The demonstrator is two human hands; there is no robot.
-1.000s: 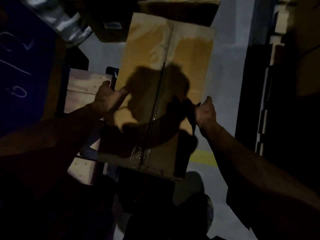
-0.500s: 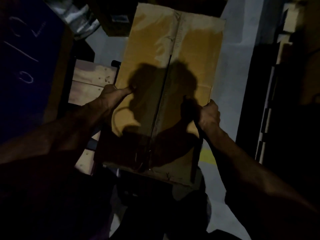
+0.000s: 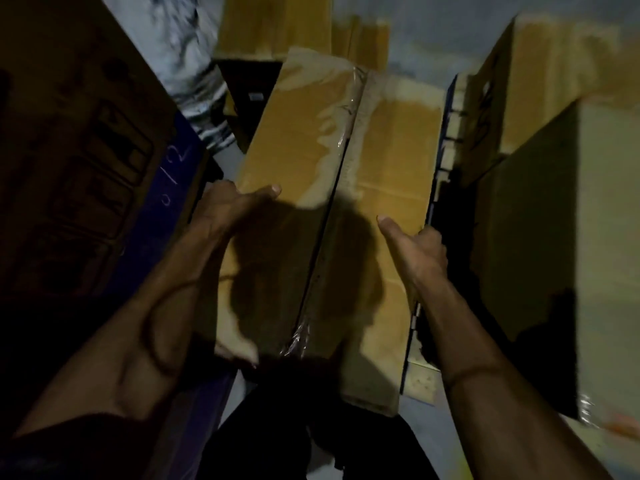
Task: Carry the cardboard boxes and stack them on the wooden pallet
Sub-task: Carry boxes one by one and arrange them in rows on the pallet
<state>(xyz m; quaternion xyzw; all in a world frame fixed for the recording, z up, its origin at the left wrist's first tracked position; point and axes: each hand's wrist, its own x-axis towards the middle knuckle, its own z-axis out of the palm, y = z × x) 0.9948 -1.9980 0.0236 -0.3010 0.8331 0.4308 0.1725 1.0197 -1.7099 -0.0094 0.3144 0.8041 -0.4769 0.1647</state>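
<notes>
Box (image 3: 346,161) between both hands (gripped).

Chalked "2/2" on blue panel (image 3: 162,216)

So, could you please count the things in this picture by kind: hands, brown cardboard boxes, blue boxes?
Hands: 2, the left hand and the right hand, both gripping the held box.
Brown cardboard boxes: 5, the held box, the left box, the far box, the near right box and the far right box.
Blue boxes: 1, the blue box.
Total: 8, though the picture is dim.
</notes>
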